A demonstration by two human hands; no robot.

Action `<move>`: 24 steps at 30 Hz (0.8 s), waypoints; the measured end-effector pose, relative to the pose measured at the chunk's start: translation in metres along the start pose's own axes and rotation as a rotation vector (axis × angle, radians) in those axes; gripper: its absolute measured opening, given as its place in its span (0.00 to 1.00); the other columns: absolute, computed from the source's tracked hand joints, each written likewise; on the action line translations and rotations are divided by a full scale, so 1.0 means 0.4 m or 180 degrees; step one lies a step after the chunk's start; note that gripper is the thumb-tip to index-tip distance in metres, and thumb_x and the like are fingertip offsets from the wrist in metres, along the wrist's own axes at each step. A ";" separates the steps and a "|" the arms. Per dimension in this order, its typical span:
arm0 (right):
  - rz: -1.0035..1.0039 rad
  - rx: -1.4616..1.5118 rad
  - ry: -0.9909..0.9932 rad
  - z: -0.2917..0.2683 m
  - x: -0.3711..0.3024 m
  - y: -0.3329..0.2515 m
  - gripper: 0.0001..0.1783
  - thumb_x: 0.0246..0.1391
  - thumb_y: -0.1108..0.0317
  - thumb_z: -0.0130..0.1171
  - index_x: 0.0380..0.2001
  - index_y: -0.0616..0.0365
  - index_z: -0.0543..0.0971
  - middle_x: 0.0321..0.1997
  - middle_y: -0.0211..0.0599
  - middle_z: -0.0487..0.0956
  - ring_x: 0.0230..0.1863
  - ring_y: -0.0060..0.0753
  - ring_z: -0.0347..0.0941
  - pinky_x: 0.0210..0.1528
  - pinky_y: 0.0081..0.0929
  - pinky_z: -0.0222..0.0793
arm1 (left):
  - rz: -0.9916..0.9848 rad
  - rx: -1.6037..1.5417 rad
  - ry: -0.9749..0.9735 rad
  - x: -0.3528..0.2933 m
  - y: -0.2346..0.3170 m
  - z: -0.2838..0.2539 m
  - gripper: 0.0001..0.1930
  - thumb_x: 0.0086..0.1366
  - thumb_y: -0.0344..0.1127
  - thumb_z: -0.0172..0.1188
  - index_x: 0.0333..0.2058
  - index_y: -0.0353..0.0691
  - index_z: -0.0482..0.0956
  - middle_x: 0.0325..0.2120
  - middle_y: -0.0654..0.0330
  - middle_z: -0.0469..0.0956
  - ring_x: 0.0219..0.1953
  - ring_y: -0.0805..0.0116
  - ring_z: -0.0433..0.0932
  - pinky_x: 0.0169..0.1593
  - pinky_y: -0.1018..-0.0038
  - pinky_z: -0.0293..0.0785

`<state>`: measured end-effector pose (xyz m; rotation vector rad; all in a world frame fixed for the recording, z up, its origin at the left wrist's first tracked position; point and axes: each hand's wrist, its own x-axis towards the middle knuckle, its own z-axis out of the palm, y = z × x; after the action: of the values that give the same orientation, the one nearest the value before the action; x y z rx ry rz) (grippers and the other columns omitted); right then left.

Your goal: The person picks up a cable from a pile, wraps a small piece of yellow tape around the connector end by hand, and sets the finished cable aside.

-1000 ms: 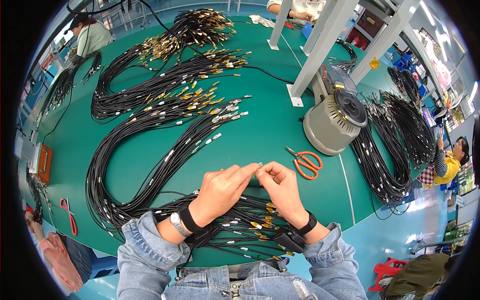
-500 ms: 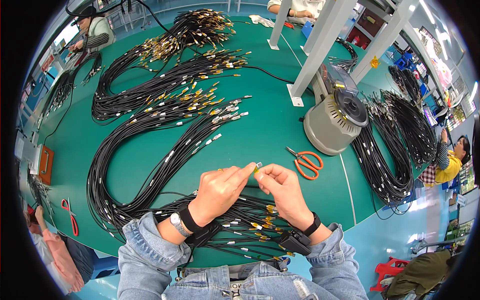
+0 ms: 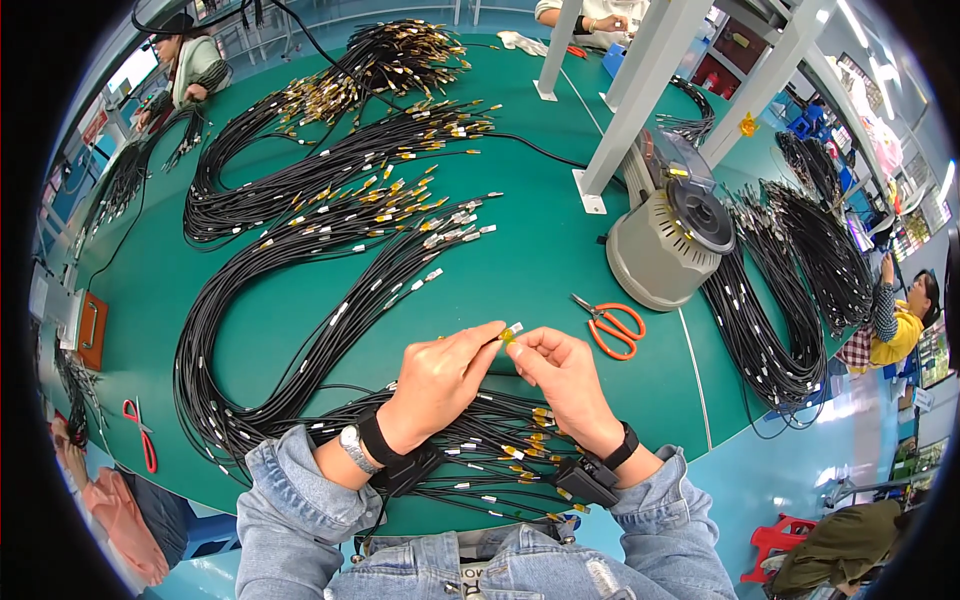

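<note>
My left hand (image 3: 440, 385) is closed on a black cable's end, whose pale tip (image 3: 516, 328) sticks out past the fingers. At that tip sits a small translucent yellow piece of tape (image 3: 507, 336). Thumb and forefinger of my right hand (image 3: 562, 385) pinch the tape from the other side, so the two hands nearly touch. Most of the held cable is hidden by my fingers. Beneath my wrists lies a bundle of black cables (image 3: 490, 425), many of its ends carrying yellow tape and white labels.
Orange-handled scissors (image 3: 615, 328) lie right of my hands, before a round grey tape dispenser (image 3: 660, 255). Curved cable bundles (image 3: 215, 330) spread across the green table (image 3: 540, 240). Metal posts (image 3: 625, 120) rise beyond. Red scissors (image 3: 147, 445) lie left. Several people work around.
My left fingers have shifted slightly, and more of the yellow tape shows at the cable's tip. My right hand keeps its pinch almost in place.
</note>
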<state>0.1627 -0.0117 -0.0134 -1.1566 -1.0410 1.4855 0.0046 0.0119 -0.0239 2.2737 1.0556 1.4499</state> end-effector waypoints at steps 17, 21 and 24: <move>-0.0021 -0.0148 -0.0064 -0.002 0.000 -0.001 0.08 0.54 0.67 0.57 0.32 0.62 0.77 0.23 0.25 0.73 0.25 0.13 0.64 0.27 0.13 0.60 | -0.0433 -0.0137 -0.0548 0.000 0.016 -0.019 0.01 0.59 0.25 0.55 0.30 0.35 0.73 0.16 0.56 0.75 0.17 0.63 0.76 0.20 0.74 0.70; -0.0037 -0.0135 -0.0063 -0.004 0.001 0.002 0.08 0.54 0.68 0.57 0.32 0.63 0.77 0.23 0.26 0.74 0.24 0.13 0.65 0.27 0.13 0.60 | -0.0602 -0.0317 -0.0692 0.000 0.014 -0.021 0.02 0.60 0.26 0.53 0.30 0.34 0.73 0.15 0.58 0.75 0.15 0.67 0.75 0.19 0.75 0.69; -0.0052 -0.0087 -0.0072 -0.007 0.002 0.005 0.08 0.53 0.68 0.58 0.32 0.64 0.77 0.24 0.27 0.75 0.24 0.13 0.65 0.26 0.12 0.60 | -0.0819 -0.0670 -0.0818 0.002 0.013 -0.023 0.04 0.62 0.26 0.51 0.30 0.34 0.73 0.14 0.60 0.74 0.13 0.72 0.72 0.18 0.78 0.66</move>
<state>0.1649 -0.0111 -0.0159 -1.1500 -1.0869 1.4787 -0.0009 0.0074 -0.0160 2.0237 1.0185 1.0791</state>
